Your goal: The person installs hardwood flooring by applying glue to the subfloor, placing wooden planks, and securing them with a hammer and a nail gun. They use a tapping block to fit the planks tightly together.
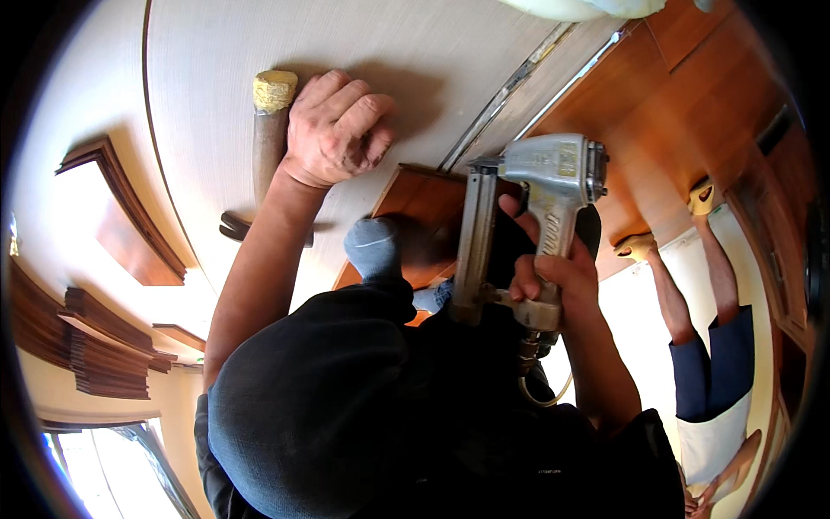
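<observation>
My left hand [337, 130] rests curled on a pale panel [450, 60], right beside a claw hammer [270, 143] with a worn yellow handle end; whatever its fingers might hold is hidden. My right hand [562, 277] grips a silver pneumatic nail gun [545, 182] with a long magazine and an air hose [545, 398]. The gun's nose is over the edge of a reddish-brown board [411, 195], on which my grey-socked foot [372, 246] shows. Grooved strips run along the panel's right side.
Dark wooden trim pieces [121, 216] lie at the left, near a bright window [95, 467]. Brown wood flooring [657, 104] spans the upper right. Another person [709, 372] in shorts and yellow footwear is at the far right. Pale objects [588, 7] sit at the top edge.
</observation>
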Demonstrator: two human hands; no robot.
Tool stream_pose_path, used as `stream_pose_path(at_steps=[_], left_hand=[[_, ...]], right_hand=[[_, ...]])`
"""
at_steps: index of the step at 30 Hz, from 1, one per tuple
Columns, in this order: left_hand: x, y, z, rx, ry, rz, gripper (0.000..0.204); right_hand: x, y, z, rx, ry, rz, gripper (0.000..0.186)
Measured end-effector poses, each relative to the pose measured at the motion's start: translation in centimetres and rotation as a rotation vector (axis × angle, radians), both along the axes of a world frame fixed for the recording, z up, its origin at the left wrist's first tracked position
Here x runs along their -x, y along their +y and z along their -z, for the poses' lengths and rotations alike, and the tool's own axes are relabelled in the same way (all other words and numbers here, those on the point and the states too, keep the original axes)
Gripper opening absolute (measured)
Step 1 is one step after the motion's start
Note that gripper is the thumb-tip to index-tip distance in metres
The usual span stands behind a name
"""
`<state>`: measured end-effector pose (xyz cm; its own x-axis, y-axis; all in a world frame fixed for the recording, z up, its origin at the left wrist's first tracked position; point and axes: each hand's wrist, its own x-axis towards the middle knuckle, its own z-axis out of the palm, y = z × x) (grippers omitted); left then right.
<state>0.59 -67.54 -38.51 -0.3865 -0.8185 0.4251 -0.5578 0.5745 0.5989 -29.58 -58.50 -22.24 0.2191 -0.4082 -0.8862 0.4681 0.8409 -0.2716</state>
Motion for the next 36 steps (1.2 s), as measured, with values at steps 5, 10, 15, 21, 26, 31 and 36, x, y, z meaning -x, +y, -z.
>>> stream_pose_path(at_steps=[5,10,15,21,26,31,36], left_hand=[[-0.2,-0.1,0.1,-0.006,-0.003,0.010,0.019],[0.0,-0.2,0.2,-0.007,-0.001,0.008,0.016],[-0.2,0.0,0.2,-0.003,-0.009,0.006,0.014],[-0.4,0.1,0.1,-0.037,-0.023,-0.012,0.023],[-0.5,0.1,0.6,-0.024,-0.058,0.009,0.028],[-0.2,0.2,0.9,-0.015,-0.109,-0.023,0.027],[-0.1,0.9,0.9,0.011,-0.153,-0.044,0.020]], right_hand=[[1.4,-0.3,0.0,-0.033,0.068,-0.053,0.074],[0.9,0.4,1.3,-0.059,-0.001,-0.052,0.074],[0.7,0.5,1.6,-0.069,-0.004,-0.085,0.073],[-0.1,-1.6,1.0,-0.129,0.033,-0.176,0.068],[-0.4,-0.1,0.2,-0.144,0.105,-0.176,0.064],[2.5,1.2,-3.1,0.040,0.281,-0.142,0.071],[8.3,4.7,-4.3,0.215,0.229,0.076,0.059]])
